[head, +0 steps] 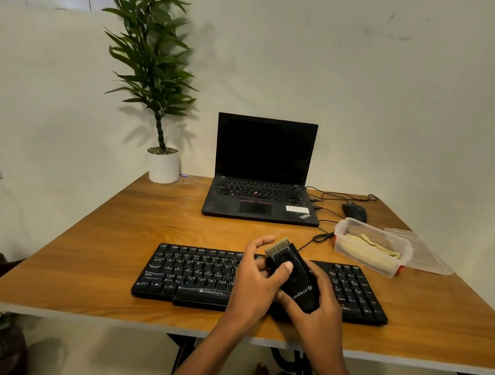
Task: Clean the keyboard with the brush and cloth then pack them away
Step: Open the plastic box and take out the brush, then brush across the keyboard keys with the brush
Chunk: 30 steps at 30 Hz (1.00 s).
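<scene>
A black keyboard (190,275) lies near the front edge of the wooden table (116,235). Above its middle I hold a black brush (295,278) with pale bristles pointing away from me. My right hand (316,310) grips the brush body from below and the right. My left hand (257,281) holds its upper part, thumb pressed on the top face. A pale yellow cloth (370,246) lies inside an open clear plastic box (344,231) at the right.
The box's clear lid (425,256) lies just right of the box. A shut-off black laptop (262,170) stands at the back, a black mouse (355,211) and cables to its right. A potted plant (161,162) stands at the back left.
</scene>
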Available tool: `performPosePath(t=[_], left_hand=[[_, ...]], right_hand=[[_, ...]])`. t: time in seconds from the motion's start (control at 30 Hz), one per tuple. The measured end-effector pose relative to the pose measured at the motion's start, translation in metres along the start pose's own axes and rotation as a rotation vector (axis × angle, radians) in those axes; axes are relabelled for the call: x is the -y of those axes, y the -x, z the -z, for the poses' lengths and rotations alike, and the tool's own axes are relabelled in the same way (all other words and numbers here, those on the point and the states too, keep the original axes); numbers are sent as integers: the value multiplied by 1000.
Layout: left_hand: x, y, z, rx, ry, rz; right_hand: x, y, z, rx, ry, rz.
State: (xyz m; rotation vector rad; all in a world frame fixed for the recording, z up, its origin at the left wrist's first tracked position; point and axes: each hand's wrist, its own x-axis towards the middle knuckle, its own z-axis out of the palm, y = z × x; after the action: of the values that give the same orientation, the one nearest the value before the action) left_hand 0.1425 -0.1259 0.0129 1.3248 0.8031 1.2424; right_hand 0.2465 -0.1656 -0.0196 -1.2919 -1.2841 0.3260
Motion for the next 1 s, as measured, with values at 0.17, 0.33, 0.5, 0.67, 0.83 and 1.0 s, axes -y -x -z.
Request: performPosePath(t=[0.17,0.33,0.5,0.67,0.83,1.0], left_hand=[[0,1,-2,-13,-9,-25],[0,2,-4,27,56,42],[5,6,-3,57,93,214],[11,15,-23,193,170,367],[17,16,-48,281,18,320],[34,6,-41,158,-593,-115]], right_hand=[[-3,3,0,-4,3,-15],[1,3,6,-23,-1,-58],[10,10,34,-15,-462,-360],[8,18,50,-111,-1093,-536],[4,18,59,-242,-867,-537],[-15,9,95,-462,-989,-631]])
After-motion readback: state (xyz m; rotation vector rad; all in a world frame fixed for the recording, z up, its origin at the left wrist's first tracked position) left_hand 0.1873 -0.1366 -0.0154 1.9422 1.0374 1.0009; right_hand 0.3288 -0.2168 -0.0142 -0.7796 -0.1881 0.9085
